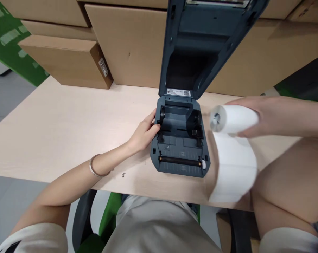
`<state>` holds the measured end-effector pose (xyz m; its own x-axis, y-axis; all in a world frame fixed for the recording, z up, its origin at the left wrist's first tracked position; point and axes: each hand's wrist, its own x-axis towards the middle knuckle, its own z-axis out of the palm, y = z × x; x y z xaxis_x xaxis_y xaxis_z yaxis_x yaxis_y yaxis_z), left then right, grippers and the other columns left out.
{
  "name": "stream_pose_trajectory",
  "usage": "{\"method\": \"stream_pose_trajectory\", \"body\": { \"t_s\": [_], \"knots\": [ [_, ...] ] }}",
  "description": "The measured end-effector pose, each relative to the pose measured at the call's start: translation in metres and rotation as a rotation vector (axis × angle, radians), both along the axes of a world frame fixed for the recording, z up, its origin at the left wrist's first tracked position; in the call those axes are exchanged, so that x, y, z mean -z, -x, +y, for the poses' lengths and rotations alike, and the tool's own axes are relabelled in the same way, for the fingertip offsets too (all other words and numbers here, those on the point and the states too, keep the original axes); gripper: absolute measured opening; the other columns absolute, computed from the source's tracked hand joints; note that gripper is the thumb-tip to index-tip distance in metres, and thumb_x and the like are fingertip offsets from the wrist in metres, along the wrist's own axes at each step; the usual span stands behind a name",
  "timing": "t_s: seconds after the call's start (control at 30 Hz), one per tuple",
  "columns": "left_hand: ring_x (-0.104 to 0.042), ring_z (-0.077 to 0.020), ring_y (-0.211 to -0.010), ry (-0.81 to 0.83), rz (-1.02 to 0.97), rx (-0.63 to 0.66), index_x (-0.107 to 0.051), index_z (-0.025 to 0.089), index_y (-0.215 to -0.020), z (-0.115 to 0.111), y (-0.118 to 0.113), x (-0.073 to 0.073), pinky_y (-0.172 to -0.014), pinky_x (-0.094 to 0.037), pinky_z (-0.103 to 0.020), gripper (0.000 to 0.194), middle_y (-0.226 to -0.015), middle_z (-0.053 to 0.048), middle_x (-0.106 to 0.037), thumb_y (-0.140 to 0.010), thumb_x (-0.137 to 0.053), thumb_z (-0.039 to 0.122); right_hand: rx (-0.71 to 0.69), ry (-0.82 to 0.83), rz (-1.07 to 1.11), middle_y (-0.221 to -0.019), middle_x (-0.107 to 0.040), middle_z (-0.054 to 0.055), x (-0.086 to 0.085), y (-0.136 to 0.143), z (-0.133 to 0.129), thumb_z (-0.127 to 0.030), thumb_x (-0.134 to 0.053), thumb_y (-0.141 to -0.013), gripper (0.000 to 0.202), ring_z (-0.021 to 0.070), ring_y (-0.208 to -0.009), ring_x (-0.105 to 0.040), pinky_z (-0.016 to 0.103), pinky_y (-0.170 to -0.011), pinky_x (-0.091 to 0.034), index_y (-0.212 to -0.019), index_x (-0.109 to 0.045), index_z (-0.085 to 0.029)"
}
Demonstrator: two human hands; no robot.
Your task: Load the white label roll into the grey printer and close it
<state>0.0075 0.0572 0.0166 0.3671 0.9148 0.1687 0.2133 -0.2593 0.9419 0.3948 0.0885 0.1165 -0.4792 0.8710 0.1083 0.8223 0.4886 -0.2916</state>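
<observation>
A dark blue-grey label printer [180,147] stands on the table with its lid [198,52] raised. Inside, its roll bay holds no roll, and a black roller [180,161] runs across the front. My left hand [144,131] grips the printer's left side, thumb over the rim and the other fingers partly hidden behind it. To the right of the printer, my right hand [250,114] holds a roll of white labels [235,119] by its far end, slightly blurred. A loose strip of labels [234,168] hangs from the roll down toward the table's front edge.
Large cardboard boxes [132,45] line the back of the table [56,130]. A smaller flat box [64,63] stands at the back left. A tiny dark scrap [123,174] lies near the front edge. Black chair armrests [82,221] are below the table.
</observation>
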Motion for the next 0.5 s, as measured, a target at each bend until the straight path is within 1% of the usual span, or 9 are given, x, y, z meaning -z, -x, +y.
{"method": "stream_pose_trajectory", "body": {
  "t_s": [0.07, 0.1, 0.17, 0.2, 0.23, 0.3, 0.37, 0.4, 0.5],
  "knots": [
    [-0.054, -0.0354, -0.153, -0.013, -0.007, 0.009, -0.046, 0.011, -0.163, 0.000, -0.001, -0.001, -0.128, -0.046, -0.048, 0.074, -0.168, -0.011, -0.055, -0.092, -0.050, 0.033, -0.152, 0.073, -0.040, -0.114, -0.082, 0.005, -0.013, -0.006, -0.012, -0.067, -0.099, -0.054, 0.075, 0.0301, -0.089, -0.078, 0.045, -0.066, -0.059, -0.123, -0.078, -0.045],
    [-0.054, -0.0355, -0.152, -0.016, -0.010, 0.009, -0.047, 0.012, -0.162, 0.000, -0.001, -0.001, -0.128, -0.046, -0.048, 0.073, -0.168, -0.011, -0.055, -0.092, -0.050, 0.033, -0.241, 0.125, -0.071, -0.121, -0.081, 0.004, -0.018, -0.003, -0.017, -0.069, -0.097, -0.058, 0.079, 0.0303, -0.094, -0.079, 0.046, -0.069, -0.062, -0.130, -0.074, -0.047],
    [-0.054, -0.0352, -0.153, -0.024, -0.017, 0.011, -0.049, 0.014, -0.161, 0.000, -0.001, 0.000, -0.128, -0.046, -0.048, 0.071, -0.169, -0.009, -0.055, -0.092, -0.049, 0.032, -0.342, 0.160, -0.048, -0.125, -0.080, 0.002, -0.027, 0.016, -0.022, -0.066, -0.097, -0.063, 0.080, 0.0293, -0.096, -0.079, 0.044, -0.072, -0.064, -0.136, -0.070, -0.049],
    [-0.054, -0.0347, -0.153, -0.030, -0.020, 0.012, -0.049, 0.016, -0.161, 0.000, 0.000, 0.001, -0.128, -0.045, -0.048, 0.071, -0.169, -0.008, -0.054, -0.092, -0.049, 0.032, -0.353, 0.161, -0.021, -0.124, -0.080, 0.001, -0.029, 0.030, -0.024, -0.064, -0.096, -0.064, 0.078, 0.0289, -0.095, -0.079, 0.044, -0.072, -0.065, -0.136, -0.070, -0.048],
    [-0.054, -0.0343, -0.153, -0.039, -0.023, 0.017, -0.048, 0.017, -0.162, 0.000, 0.000, 0.002, -0.128, -0.045, -0.048, 0.071, -0.169, -0.007, -0.054, -0.092, -0.050, 0.032, -0.330, 0.148, 0.014, -0.122, -0.080, 0.001, -0.030, 0.047, -0.025, -0.063, -0.096, -0.065, 0.077, 0.0290, -0.093, -0.079, 0.043, -0.073, -0.065, -0.135, -0.070, -0.045],
    [-0.054, -0.0338, -0.153, -0.053, -0.025, 0.023, -0.047, 0.019, -0.163, 0.001, 0.000, 0.004, -0.129, -0.044, -0.049, 0.071, -0.169, -0.006, -0.054, -0.094, -0.050, 0.032, -0.205, 0.093, 0.089, -0.118, -0.080, 0.002, -0.027, 0.083, -0.026, -0.058, -0.093, -0.065, 0.073, 0.0308, -0.093, -0.077, 0.045, -0.076, -0.065, -0.132, -0.071, -0.037],
    [-0.053, -0.0335, -0.153, -0.060, -0.022, 0.018, -0.047, 0.019, -0.163, 0.001, 0.001, 0.005, -0.130, -0.043, -0.048, 0.070, -0.168, -0.007, -0.056, -0.094, -0.049, 0.031, -0.101, 0.025, 0.119, -0.119, -0.078, 0.005, -0.020, 0.114, -0.025, -0.047, -0.088, -0.067, 0.069, 0.0338, -0.101, -0.074, 0.051, -0.087, -0.064, -0.132, -0.070, -0.029],
    [-0.053, -0.0335, -0.153, -0.059, -0.020, 0.014, -0.047, 0.018, -0.163, 0.001, 0.000, 0.005, -0.130, -0.042, -0.048, 0.070, -0.167, -0.008, -0.056, -0.094, -0.049, 0.031, -0.085, -0.008, 0.098, -0.120, -0.077, 0.007, -0.016, 0.125, -0.025, -0.043, -0.085, -0.068, 0.067, 0.0353, -0.107, -0.072, 0.055, -0.097, -0.061, -0.131, -0.070, -0.026],
    [-0.054, -0.0350, -0.152, -0.045, -0.011, 0.007, -0.046, 0.016, -0.163, 0.000, -0.001, 0.003, -0.129, -0.043, -0.049, 0.071, -0.166, -0.010, -0.058, -0.093, -0.049, 0.030, -0.116, -0.089, -0.028, -0.122, -0.076, 0.008, -0.003, 0.140, -0.022, -0.041, -0.080, -0.070, 0.063, 0.0383, -0.115, -0.069, 0.071, -0.122, -0.041, -0.130, -0.069, -0.024]
  ]
}}
